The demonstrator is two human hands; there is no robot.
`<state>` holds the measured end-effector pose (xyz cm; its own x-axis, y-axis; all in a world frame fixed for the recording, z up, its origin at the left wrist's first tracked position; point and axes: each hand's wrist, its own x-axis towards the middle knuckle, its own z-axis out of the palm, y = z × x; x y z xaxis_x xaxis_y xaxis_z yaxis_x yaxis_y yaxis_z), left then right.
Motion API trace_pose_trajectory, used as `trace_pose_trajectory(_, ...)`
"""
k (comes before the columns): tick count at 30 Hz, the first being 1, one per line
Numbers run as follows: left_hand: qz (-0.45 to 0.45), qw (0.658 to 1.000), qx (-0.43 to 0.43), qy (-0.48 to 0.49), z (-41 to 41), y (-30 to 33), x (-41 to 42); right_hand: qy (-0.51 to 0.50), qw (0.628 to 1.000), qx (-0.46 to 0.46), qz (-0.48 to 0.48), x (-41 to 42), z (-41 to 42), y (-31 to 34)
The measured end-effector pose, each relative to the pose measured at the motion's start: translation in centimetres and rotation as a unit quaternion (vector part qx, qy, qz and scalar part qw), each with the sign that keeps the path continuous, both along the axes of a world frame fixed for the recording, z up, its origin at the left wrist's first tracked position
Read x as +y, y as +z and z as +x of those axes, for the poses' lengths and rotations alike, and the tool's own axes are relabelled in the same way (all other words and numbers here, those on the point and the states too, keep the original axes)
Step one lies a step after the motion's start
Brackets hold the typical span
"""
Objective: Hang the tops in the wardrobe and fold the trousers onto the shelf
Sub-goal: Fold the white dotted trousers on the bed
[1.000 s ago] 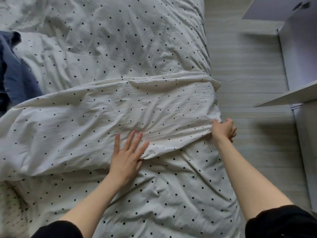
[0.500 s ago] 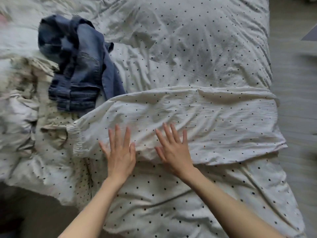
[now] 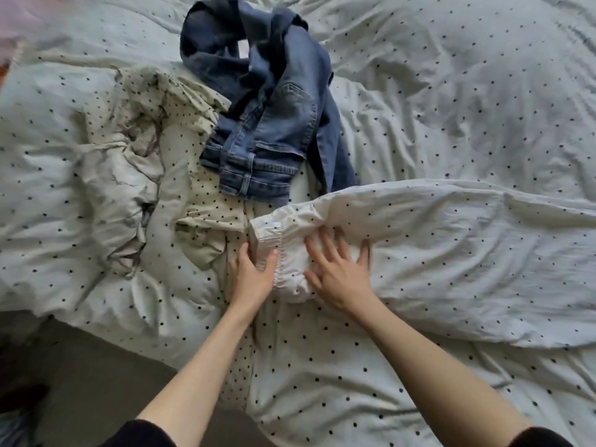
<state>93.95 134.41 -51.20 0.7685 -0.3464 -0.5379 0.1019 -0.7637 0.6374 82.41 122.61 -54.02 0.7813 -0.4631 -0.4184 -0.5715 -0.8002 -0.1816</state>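
White black-dotted trousers [image 3: 451, 253] lie flat across the bed, their gathered elastic end [image 3: 267, 233] pointing left. My left hand [image 3: 253, 272] holds that elastic end, thumb on one side and a finger on the other, the remaining fingers hidden by fabric. Just to its right, my right hand [image 3: 338, 269] presses flat on the trousers with fingers spread. Crumpled blue jeans [image 3: 274, 124] lie beyond the hands. A rumpled cream dotted garment [image 3: 145, 150] lies to the left.
Everything rests on a bed with a white dotted duvet [image 3: 451, 91]. The duvet's near left edge [image 3: 96, 321] drops to a dark floor [image 3: 80, 382]. A blurred pink shape [image 3: 13, 24] shows at the top left corner.
Both hands have slid left along the trousers to the elastic end, and the left hand has taken hold of it. The view has swung left, so the jeans now sit centre.
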Motion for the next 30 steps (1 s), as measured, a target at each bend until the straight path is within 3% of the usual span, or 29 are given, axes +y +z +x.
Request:
trace_pose_trajectory(8, -0.065, 0.994, 0.082, -0.009, 2.7, 0.8, 0.9, -0.028, 0.999, -0.014, -0.028, 1.7, -0.3, 1.8)
trace_pose_trajectory(11, -0.090, 0.994, 0.056, -0.033, 3.1, 2.4, 0.7, -0.030, 0.998, -0.061, -0.009, 3.8, -0.6, 3.3)
trace_pose_trajectory(19, -0.054, 0.997, -0.018, -0.058, 7.1, 6.9, 2.4, 0.002, 0.992, -0.108, 0.070, 5.7, 3.2, 5.0)
trace_pose_trajectory(23, -0.050, 0.994, -0.096, -0.028, 8.6, 9.4, 4.2, 0.018, 0.988, -0.116, 0.096, 7.2, 7.1, 6.6)
trace_pose_trajectory(30, -0.048, 0.993, -0.102, 0.028, 13.8, 16.4, 6.3, 0.055, 0.953, -0.209, 0.213, 8.2, 12.9, 12.4)
